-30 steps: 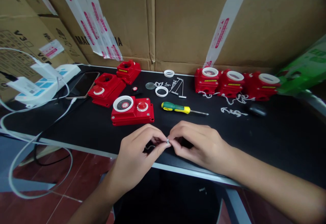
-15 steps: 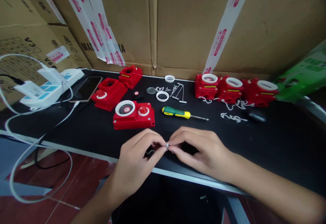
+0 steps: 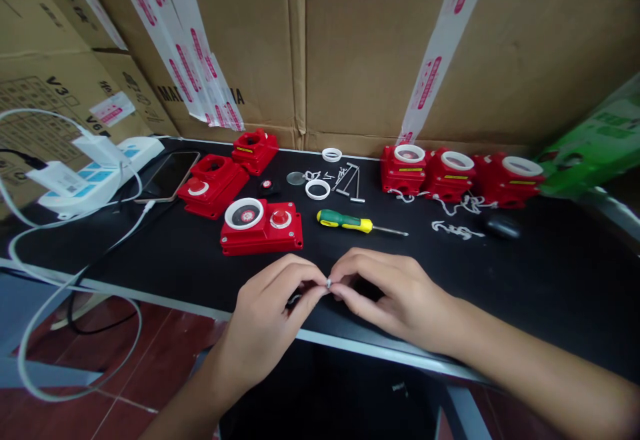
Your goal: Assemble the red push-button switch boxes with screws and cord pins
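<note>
Bench [image 3: 565, 287]: black top, pale front edge
Left end: power strip [image 3: 103, 190], phone [image 3: 167, 177]
Left of centre: three red boxes [image 3: 257, 233], black cap [image 3: 267, 187]
Centre: two white rings [image 3: 318, 198], clear disc [image 3: 296, 178], T-rods [image 3: 357, 199], screwdriver [image 3: 350, 221]
Right: three ringed boxes [image 3: 405, 179] in a row, loose pale cord [image 3: 460, 231], dark oval object [image 3: 503, 227]

V3 and V6 on left carton [image 3: 55, 60], MA and IA either side of tape [image 3: 165, 33] on back carton [image 3: 250, 40]

The head camera looks down across the desk [image 3: 525, 280].

There are six red boxes [image 3: 261, 243], two loose rings [image 3: 318, 198], one screwdriver [image 3: 345, 220].
</note>
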### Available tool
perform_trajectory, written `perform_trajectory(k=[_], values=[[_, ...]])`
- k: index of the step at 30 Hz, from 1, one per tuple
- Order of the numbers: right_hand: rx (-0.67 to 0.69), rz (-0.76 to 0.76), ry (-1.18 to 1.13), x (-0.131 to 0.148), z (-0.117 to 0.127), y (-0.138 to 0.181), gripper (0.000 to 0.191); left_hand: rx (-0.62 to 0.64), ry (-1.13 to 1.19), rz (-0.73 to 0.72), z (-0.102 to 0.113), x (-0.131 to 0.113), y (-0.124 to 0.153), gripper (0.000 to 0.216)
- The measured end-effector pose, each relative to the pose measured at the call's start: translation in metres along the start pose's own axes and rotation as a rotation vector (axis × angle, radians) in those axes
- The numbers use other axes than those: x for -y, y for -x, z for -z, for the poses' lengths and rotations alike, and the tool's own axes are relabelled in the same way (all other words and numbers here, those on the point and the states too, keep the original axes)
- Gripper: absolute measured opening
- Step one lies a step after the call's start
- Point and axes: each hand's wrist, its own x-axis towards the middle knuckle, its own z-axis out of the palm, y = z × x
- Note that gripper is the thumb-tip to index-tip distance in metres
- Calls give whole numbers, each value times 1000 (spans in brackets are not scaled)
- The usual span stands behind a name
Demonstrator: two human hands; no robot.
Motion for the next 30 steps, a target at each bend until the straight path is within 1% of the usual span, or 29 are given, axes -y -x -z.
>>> perform_trajectory(k=[9, 19, 23, 25, 27, 30], values=[[31, -23, 8, -3, -3, 2, 11, 5, -8, 6, 0, -2, 0, 21], [14, -18, 0, -3, -4, 3, 10, 0, 0, 5, -1, -1, 0, 11], [6, -22, -47, -3, -4, 2, 9, -36, -3, 25, -1, 0, 1, 12], [12, -19, -65, -4, -4, 2, 8, -70, -6, 30, -2, 0, 1, 16], [17, -18, -77, -4, -3, 3, 7, -85, -15, 2, -1, -1, 1, 18], [24, -32, -95, -4, -3, 2, 9, -66, -8, -39, 1, -2, -1, 14]])
